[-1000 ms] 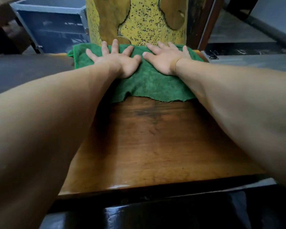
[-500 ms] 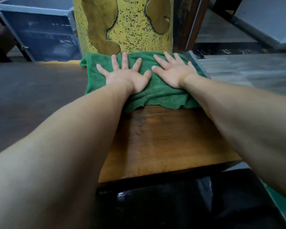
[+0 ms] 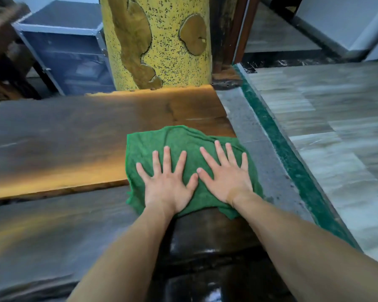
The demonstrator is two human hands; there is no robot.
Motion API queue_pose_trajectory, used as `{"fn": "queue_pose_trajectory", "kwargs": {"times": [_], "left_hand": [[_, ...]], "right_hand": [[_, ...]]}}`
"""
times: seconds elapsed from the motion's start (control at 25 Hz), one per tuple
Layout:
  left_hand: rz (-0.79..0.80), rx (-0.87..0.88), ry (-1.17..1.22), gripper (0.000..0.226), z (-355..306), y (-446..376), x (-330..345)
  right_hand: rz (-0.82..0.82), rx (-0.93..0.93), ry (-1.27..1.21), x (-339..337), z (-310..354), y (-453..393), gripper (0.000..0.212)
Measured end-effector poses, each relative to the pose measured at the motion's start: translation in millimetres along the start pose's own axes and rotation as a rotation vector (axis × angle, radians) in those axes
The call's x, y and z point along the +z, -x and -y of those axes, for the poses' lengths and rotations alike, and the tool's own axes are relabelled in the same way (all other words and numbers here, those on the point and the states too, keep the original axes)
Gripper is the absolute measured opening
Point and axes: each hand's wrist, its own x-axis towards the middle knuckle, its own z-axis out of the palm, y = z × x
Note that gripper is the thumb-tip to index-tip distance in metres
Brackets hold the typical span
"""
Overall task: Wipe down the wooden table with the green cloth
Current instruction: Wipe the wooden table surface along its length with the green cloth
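A crumpled green cloth [image 3: 181, 141] lies at the near right corner of the wooden table [image 3: 96, 127], overhanging its near edge. My left hand [image 3: 168, 182] lies flat on the cloth's left half with fingers spread. Beside it, my right hand [image 3: 227, 173] presses flat on the right half, fingers spread too. The thumbs almost touch. The table's top shows brown grain with an orange sheen along its far and near edges.
A yellow speckled pillar [image 3: 157, 40] stands right behind the table's far edge. A grey metal-framed case [image 3: 63, 51] sits at the back left. A grey ledge with a green strip [image 3: 282, 149] borders the table's right side, with pale floor beyond. Dark glossy surface lies below the near edge.
Both hands have dragged the cloth from the far edge by the pillar back to the table's near edge. The far part of the table top is now uncovered.
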Motion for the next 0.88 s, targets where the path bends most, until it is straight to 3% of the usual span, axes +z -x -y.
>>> {"fn": "queue_pose_trajectory", "kwargs": {"times": [0.2, 0.88], "left_hand": [[-0.029, -0.023, -0.009, 0.075, -16, 109, 21], [0.068, -0.060, -0.004, 0.077, -68, 366, 55]], "right_hand": [[0.005, -0.023, 0.025, 16, 1, 102, 0.067], [0.060, -0.102, 0.017, 63, -17, 352, 0.066]]}}
